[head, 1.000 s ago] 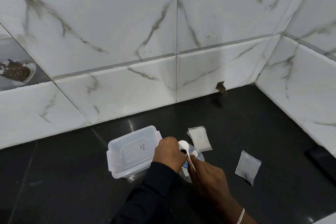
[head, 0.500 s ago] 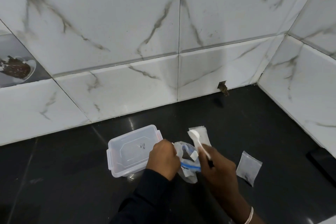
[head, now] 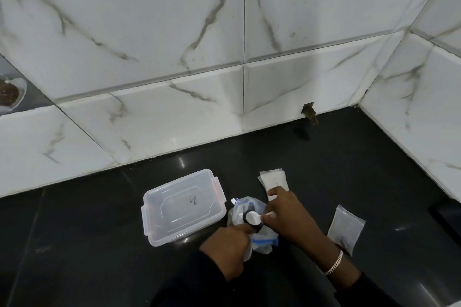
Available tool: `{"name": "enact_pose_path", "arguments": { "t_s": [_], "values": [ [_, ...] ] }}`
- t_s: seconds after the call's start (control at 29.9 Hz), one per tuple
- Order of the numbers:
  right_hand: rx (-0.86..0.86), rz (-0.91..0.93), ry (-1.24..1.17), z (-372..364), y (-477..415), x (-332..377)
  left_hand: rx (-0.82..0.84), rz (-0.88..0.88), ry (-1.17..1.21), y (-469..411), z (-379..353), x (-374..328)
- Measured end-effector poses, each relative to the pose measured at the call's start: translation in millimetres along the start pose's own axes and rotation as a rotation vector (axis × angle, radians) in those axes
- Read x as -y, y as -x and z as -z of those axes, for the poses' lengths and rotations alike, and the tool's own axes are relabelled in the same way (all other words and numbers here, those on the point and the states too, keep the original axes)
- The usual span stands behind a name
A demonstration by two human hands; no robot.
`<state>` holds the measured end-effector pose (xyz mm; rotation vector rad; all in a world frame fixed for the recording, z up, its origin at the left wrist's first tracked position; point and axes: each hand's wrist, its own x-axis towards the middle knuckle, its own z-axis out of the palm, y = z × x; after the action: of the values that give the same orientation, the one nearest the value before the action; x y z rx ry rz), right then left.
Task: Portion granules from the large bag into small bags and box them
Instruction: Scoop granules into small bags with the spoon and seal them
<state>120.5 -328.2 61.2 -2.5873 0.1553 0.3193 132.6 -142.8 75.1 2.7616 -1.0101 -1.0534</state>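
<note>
On the black counter, my left hand (head: 228, 244) grips the near edge of the large clear bag with a blue zip strip (head: 245, 209), holding its mouth open. My right hand (head: 287, 214) pinches the handle of a white plastic spoon (head: 252, 217); the spoon's bowl sits over the dark granules in the bag's mouth. A clear lidded plastic box (head: 183, 205) stands just left of the bag. A stack of small empty bags (head: 273, 179) lies behind my right hand. One small bag with dark granules (head: 345, 229) lies to the right.
White marble-look tiled walls (head: 174, 82) close the counter at the back and right. A small brown fitting (head: 309, 112) sticks out at the wall's base. A dark flat object (head: 446, 214) lies at the right edge.
My right hand turned the spoon from pointing up and away to lying leftward, its bowl now down in the large bag's mouth. My left hand slid to the bag's near edge.
</note>
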Motion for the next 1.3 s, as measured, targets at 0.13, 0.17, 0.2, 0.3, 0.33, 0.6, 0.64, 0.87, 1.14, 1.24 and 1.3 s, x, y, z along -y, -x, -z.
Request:
{"name": "enact_pose_path", "arguments": {
  "t_s": [0.13, 0.17, 0.2, 0.3, 0.33, 0.6, 0.64, 0.87, 1.14, 1.24, 1.3],
  "values": [
    [0.025, 0.045, 0.096, -11, -14, 5, -0.116, -0.077, -0.059, 0, -9, 14],
    [0.032, 0.075, 0.119, -14, -15, 7, -0.14, -0.093, -0.069, 0, -11, 17],
    [0.033, 0.107, 0.155, -17, -17, 7, -0.149, -0.106, -0.082, 3, -13, 20],
    [0.027, 0.221, 0.289, -33, -18, 11, -0.17, -0.163, -0.077, 5, -19, 29],
    [0.054, 0.237, 0.313, -38, -16, 12, -0.161, -0.175, -0.06, 7, -19, 31],
    [0.234, 0.175, 0.278, -41, -25, 19, -0.328, -0.181, -0.031, 3, 3, 31],
    [0.275, 0.131, 0.223, -36, -27, 20, -0.399, -0.189, -0.037, 2, 8, 29],
    [0.401, -0.236, -0.212, -7, -30, 0, -0.321, -0.196, 0.14, -11, 32, 14],
    [0.134, -0.105, -0.15, 18, -17, 0, -0.264, -0.097, 0.166, 17, 12, 18],
    [0.063, -0.038, -0.15, 18, -11, 4, -0.25, -0.076, 0.219, 23, 2, 14],
    [0.033, -0.028, -0.178, 15, -7, 2, -0.282, -0.094, 0.258, 28, -2, 11]
  ]
}}
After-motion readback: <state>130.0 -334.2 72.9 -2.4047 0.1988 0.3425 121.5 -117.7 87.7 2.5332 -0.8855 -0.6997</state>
